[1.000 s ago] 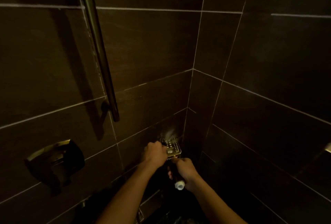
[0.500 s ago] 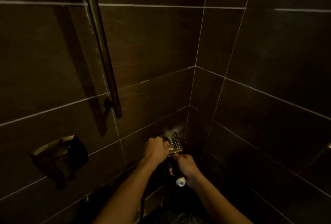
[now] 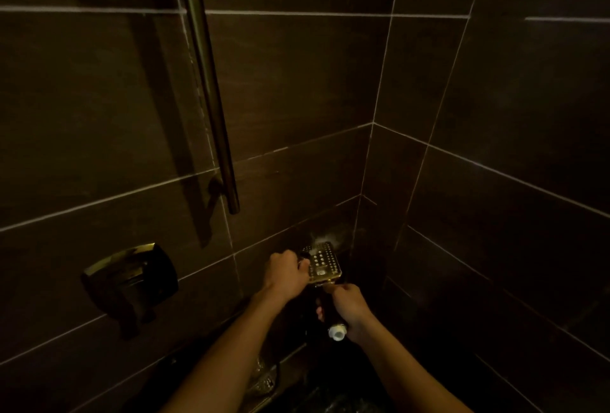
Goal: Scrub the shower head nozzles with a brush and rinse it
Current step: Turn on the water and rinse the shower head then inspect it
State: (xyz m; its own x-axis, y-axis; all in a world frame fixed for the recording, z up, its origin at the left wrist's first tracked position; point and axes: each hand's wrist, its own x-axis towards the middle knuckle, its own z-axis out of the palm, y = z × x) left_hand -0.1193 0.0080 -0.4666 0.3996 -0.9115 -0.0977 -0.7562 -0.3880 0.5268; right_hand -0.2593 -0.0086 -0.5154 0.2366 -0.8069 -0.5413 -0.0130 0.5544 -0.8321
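Observation:
The square, gold-coloured shower head [image 3: 322, 262] is held low in the corner of the shower, its nozzle face turned up toward me. A little white spray or foam shows at its far edge. My right hand [image 3: 350, 308] grips its dark handle [image 3: 326, 310], which ends in a white fitting [image 3: 336, 334]. My left hand [image 3: 283, 272] is curled in a fist at the left edge of the nozzle face. It holds a small dark brush [image 3: 303, 260] that is almost wholly hidden by the fingers.
Dark brown tiled walls meet in a corner just behind the shower head. A metal slide bar [image 3: 211, 99] runs down the left wall. A square valve handle [image 3: 132, 277] sits lower left. Something wet glints on the floor [image 3: 264, 378] between my forearms.
Both hands keep their grips. My left fist has shifted slightly across the left side of the nozzle face, and the shower head is tilted a little differently.

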